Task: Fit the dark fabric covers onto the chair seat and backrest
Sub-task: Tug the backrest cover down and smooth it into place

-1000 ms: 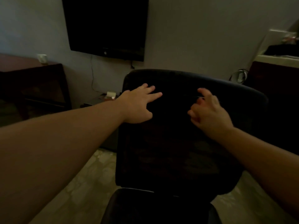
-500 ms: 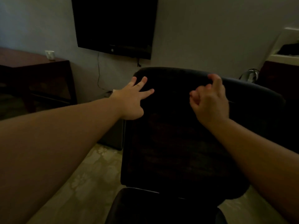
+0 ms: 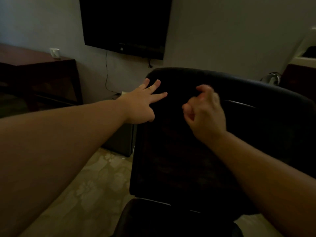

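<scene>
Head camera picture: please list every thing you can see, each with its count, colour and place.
chair backrest: one, black, centre, in front of the person
chair seat: one, black, bottom centre
television: one, black, on the wall, top centre
cable: one, dark, hanging below the television
wooden cabinet: one, dark brown, left
small white object: one, on the cabinet top
floor: pale, patterned, lower left
left hand: fingers spread flat on the backrest's upper left
right hand: fingers curled at the backrest top; grip on fabric unclear
</scene>
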A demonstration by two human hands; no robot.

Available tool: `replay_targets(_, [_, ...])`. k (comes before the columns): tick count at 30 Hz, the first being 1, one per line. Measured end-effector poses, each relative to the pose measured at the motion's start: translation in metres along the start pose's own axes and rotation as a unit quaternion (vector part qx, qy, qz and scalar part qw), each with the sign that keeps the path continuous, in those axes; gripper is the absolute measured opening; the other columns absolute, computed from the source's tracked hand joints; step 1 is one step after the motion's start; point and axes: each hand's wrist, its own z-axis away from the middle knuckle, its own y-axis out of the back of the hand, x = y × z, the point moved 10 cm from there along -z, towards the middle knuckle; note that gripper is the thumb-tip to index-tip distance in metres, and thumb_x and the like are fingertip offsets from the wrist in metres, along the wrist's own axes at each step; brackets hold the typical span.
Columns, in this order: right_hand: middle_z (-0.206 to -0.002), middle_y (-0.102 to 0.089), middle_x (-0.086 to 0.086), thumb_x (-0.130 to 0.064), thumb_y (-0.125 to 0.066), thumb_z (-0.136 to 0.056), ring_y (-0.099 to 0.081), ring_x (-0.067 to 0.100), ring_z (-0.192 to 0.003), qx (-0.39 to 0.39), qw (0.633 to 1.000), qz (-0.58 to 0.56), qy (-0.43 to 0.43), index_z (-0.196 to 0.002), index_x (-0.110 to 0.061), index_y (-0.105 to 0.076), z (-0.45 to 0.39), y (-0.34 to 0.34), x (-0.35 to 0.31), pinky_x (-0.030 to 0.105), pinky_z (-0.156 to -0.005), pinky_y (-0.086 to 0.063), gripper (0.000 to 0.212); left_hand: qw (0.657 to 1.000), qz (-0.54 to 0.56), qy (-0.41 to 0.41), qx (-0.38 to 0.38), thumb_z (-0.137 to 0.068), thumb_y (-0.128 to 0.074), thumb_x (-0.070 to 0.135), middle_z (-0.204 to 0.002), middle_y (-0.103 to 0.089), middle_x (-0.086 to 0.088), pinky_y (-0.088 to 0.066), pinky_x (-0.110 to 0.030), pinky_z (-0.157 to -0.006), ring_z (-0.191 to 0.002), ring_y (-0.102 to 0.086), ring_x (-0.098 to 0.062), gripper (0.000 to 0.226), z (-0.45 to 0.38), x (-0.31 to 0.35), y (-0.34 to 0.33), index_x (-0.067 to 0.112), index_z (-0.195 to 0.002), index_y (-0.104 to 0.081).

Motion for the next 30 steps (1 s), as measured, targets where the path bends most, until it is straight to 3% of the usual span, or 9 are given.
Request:
replay_targets(3, [-0.153,-0.038,0.009,-0.046,-0.048,-0.102,-0.050,0.031,-0.122,-0.127,0.976,0.043,0.169,-0.104,-0.024,-0.069,0.035,-0.028,-0.028,0.036,-0.074,-0.055,0.031,1.000,0.000,-0.010,-0.007,-0.089,-0.067,0.027,-0.173,0.023,0.019,-0.006,-0.057,-0.132,-0.159,0.026,-0.014,0.102,0.005,-0.003,0.002,0.054,-0.165,-0.004])
replay_targets(7, [-0.146,-0.038,0.009,-0.043,-0.053,-0.100,-0.047,0.034,-0.126,-0.058,0.998,0.023,-0.016,-0.095,-0.020,-0.068,0.011,0.002,0.037,0.040,-0.081,-0.051,0.028,1.000,0.018,-0.019,-0.009,-0.091,-0.069,0.023,-0.174,0.024,0.017,-0.005,-0.054,-0.133,-0.159,0.029,-0.016,0.102,0.000,0.002,-0.001,0.050,-0.166,-0.005])
replay_targets(9, [-0.146,-0.040,0.012,-0.038,-0.059,-0.101,-0.047,0.033,-0.125,-0.010,0.998,0.037,-0.057,-0.093,-0.018,-0.066,-0.001,0.003,0.027,0.036,-0.080,-0.047,0.023,0.999,0.019,-0.026,-0.005,-0.091,-0.069,0.024,-0.174,0.024,0.016,-0.005,-0.055,-0.133,-0.159,0.029,-0.017,0.103,-0.005,0.003,-0.005,0.050,-0.166,-0.004])
replay_targets(11, [-0.146,-0.042,0.012,-0.037,-0.057,-0.103,-0.049,0.032,-0.123,-0.001,1.000,0.018,-0.011,-0.095,-0.018,-0.067,-0.002,-0.008,-0.010,0.033,-0.080,-0.046,0.022,0.999,0.025,-0.028,0.001,-0.089,-0.070,0.023,-0.173,0.023,0.019,-0.003,-0.053,-0.133,-0.158,0.029,-0.014,0.105,-0.005,-0.003,-0.005,0.052,-0.165,-0.005])
replay_targets(14, [-0.146,-0.041,0.010,-0.042,-0.053,-0.103,-0.049,0.030,-0.120,-0.083,0.986,0.025,0.143,-0.106,-0.021,-0.068,0.012,-0.030,-0.040,0.037,-0.079,-0.056,0.026,0.999,0.027,-0.046,0.003,-0.088,-0.069,0.018,-0.173,0.019,0.023,0.000,-0.046,-0.132,-0.158,0.026,-0.008,0.104,0.001,-0.007,0.001,0.052,-0.165,-0.008])
replay_targets(17, [-0.138,-0.045,0.012,-0.041,-0.058,-0.097,-0.052,0.034,-0.119,-0.033,0.998,-0.002,0.056,-0.094,-0.018,-0.067,-0.014,-0.002,-0.005,0.045,-0.083,-0.058,0.024,0.998,0.030,-0.061,0.012,-0.089,-0.066,0.011,-0.175,0.015,0.021,0.001,-0.039,-0.129,-0.159,0.024,-0.009,0.103,0.006,-0.005,0.006,0.045,-0.168,-0.010])
replay_targets(20, [-0.142,-0.046,0.017,-0.034,-0.063,-0.098,-0.053,0.038,-0.121,0.047,0.997,0.032,-0.051,-0.093,-0.012,-0.068,-0.041,0.008,0.000,0.040,-0.081,-0.053,0.022,0.997,0.022,-0.073,0.022,-0.088,-0.068,0.009,-0.174,0.017,0.021,0.002,-0.033,-0.126,-0.159,0.026,-0.010,0.107,0.006,-0.006,0.001,0.044,-0.169,-0.005])
replay_targets(26, [-0.153,-0.039,0.017,-0.038,-0.065,-0.099,-0.056,0.032,-0.121,-0.068,0.982,0.022,0.175,-0.110,-0.019,-0.072,0.006,-0.043,-0.088,0.034,-0.078,-0.060,0.022,0.995,-0.034,-0.086,0.038,-0.090,-0.069,0.004,-0.174,0.018,0.020,-0.002,-0.029,-0.125,-0.159,0.023,-0.009,0.110,0.010,-0.005,0.008,0.039,-0.169,-0.001])
replay_targets(30, [-0.148,-0.041,0.014,-0.036,-0.062,-0.099,-0.057,0.032,-0.121,0.006,0.999,-0.008,0.035,-0.095,-0.018,-0.070,-0.007,-0.011,-0.032,0.029,-0.077,-0.048,0.020,0.996,-0.028,-0.077,0.042,-0.092,-0.071,0.009,-0.175,0.018,0.017,0.004,-0.029,-0.124,-0.160,0.023,-0.013,0.109,0.007,-0.003,0.006,0.033,-0.170,0.001])
